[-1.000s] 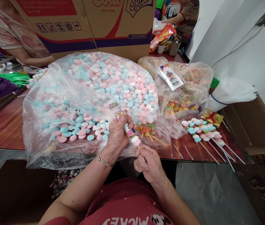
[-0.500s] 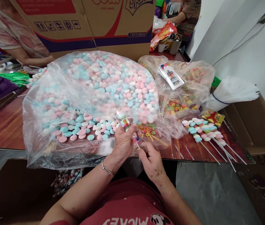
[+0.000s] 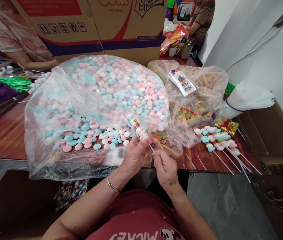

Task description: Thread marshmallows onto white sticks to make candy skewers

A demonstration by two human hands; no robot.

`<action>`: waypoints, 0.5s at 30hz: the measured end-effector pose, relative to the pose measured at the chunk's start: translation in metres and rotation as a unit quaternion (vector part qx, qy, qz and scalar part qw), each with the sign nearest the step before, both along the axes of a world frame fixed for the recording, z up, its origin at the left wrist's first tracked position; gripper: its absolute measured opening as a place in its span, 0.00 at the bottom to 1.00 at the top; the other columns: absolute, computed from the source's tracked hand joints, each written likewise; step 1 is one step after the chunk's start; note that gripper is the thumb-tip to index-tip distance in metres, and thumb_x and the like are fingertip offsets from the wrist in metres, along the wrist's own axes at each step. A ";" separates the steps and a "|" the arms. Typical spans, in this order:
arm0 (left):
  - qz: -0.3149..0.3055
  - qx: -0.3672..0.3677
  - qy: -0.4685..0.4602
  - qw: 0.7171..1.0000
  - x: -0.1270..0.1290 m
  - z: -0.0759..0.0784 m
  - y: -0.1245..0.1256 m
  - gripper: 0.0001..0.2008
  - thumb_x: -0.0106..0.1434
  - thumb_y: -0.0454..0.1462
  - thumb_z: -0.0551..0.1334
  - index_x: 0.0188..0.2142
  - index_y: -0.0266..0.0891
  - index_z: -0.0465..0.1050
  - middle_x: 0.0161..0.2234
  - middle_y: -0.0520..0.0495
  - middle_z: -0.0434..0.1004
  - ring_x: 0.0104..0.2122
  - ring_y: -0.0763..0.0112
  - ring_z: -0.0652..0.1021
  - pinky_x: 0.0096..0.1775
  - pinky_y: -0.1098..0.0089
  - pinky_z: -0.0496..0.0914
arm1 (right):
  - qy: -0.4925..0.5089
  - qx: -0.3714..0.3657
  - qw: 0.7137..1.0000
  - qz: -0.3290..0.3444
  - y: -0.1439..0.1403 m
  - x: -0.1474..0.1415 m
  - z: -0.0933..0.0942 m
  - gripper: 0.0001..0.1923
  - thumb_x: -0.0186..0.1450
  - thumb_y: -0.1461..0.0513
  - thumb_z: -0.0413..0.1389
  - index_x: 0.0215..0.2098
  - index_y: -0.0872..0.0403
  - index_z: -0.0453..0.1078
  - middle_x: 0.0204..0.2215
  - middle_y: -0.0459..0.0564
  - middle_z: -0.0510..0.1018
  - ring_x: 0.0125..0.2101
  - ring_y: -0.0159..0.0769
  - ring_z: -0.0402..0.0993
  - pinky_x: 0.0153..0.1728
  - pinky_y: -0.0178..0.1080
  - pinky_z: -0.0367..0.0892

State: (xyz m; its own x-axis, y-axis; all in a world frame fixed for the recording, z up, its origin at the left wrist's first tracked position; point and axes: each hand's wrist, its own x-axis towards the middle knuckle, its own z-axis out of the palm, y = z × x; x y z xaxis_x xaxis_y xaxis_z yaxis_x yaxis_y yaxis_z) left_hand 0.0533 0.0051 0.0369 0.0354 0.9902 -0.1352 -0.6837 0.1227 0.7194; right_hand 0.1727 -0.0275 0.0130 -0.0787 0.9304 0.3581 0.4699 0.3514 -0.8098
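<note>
Over the wooden table [image 3: 3,136], both hands' grips, left hand [image 3: 134,155] and right hand [image 3: 165,168], seem clamped on a sleeved candy skewer [image 3: 138,128].

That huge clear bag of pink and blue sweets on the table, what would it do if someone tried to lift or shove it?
The big bag would probably sag and shift, since its thin plastic is wrinkled and loosely draped. It looks heavy, being heaped with many sweets. Its near edge seems open, with loose candies spread there, so tilting it might spill some.
</note>
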 end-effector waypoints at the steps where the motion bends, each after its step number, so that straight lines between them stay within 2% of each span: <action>1: -0.003 -0.006 -0.020 1.000 -0.007 0.002 0.003 0.23 0.47 0.51 0.73 0.34 0.38 0.73 0.29 0.48 0.79 0.32 0.65 0.80 0.38 0.65 0.74 | 0.007 -0.008 1.000 0.010 0.001 0.005 0.002 0.13 0.70 0.60 0.46 0.33 0.54 0.70 0.20 0.42 0.70 0.20 0.27 0.64 0.24 0.30 0.61; 3: 0.005 -0.005 -0.050 0.999 -0.023 0.006 0.011 0.29 0.45 0.56 0.72 0.36 0.37 0.74 0.33 0.44 0.81 0.37 0.59 0.81 0.43 0.60 0.74 | 0.016 -0.019 0.999 0.034 0.003 0.013 0.006 0.13 0.70 0.60 0.47 0.31 0.53 0.69 0.18 0.40 0.66 0.19 0.27 0.62 0.23 0.30 0.59; 5: 0.042 0.000 -0.068 0.997 -0.036 0.009 0.021 0.29 0.44 0.56 0.72 0.36 0.37 0.74 0.35 0.43 0.81 0.41 0.56 0.81 0.47 0.58 0.73 | 0.013 -0.026 0.998 0.055 0.005 0.016 0.008 0.12 0.69 0.60 0.48 0.30 0.53 0.68 0.18 0.40 0.64 0.19 0.27 0.61 0.23 0.30 0.58; 7: 0.082 -0.009 -0.083 0.993 -0.043 0.012 0.030 0.26 0.47 0.54 0.72 0.36 0.37 0.73 0.36 0.43 0.81 0.41 0.58 0.81 0.46 0.58 0.73 | 0.003 -0.032 0.997 0.072 0.005 0.015 0.010 0.12 0.69 0.60 0.47 0.30 0.53 0.68 0.18 0.40 0.64 0.20 0.26 0.61 0.23 0.30 0.57; 9: 0.115 -0.026 -0.099 0.988 -0.044 0.015 0.037 0.20 0.51 0.49 0.72 0.34 0.36 0.73 0.31 0.47 0.80 0.35 0.65 0.81 0.43 0.62 0.75 | -0.008 -0.040 0.995 0.088 0.004 0.011 0.009 0.13 0.69 0.60 0.47 0.29 0.53 0.68 0.18 0.40 0.64 0.20 0.26 0.60 0.23 0.30 0.56; 11: 0.126 -0.036 -0.112 0.985 -0.040 0.017 0.039 0.14 0.53 0.41 0.73 0.30 0.36 0.71 0.22 0.55 0.73 0.24 0.76 0.76 0.36 0.70 0.74 | -0.018 -0.048 0.995 0.090 0.004 0.006 0.007 0.14 0.69 0.60 0.47 0.28 0.53 0.67 0.18 0.40 0.63 0.20 0.26 0.60 0.23 0.30 0.56; 13: 0.118 -0.033 -0.121 0.985 -0.033 0.018 0.038 0.14 0.52 0.35 0.73 0.25 0.35 0.67 0.17 0.60 0.64 0.17 0.83 0.68 0.27 0.77 0.70 | -0.024 -0.055 0.995 0.076 0.003 0.004 0.004 0.14 0.69 0.59 0.46 0.27 0.53 0.66 0.18 0.40 0.63 0.20 0.26 0.60 0.23 0.30 0.55; 15: 0.109 -0.029 -0.129 0.985 -0.026 0.019 0.034 0.16 0.50 0.33 0.73 0.22 0.36 0.64 0.16 0.61 0.61 0.16 0.85 0.65 0.21 0.80 0.65 | -0.025 -0.063 0.996 0.064 0.003 0.003 0.001 0.15 0.69 0.59 0.46 0.28 0.53 0.66 0.18 0.40 0.64 0.19 0.26 0.60 0.23 0.30 0.56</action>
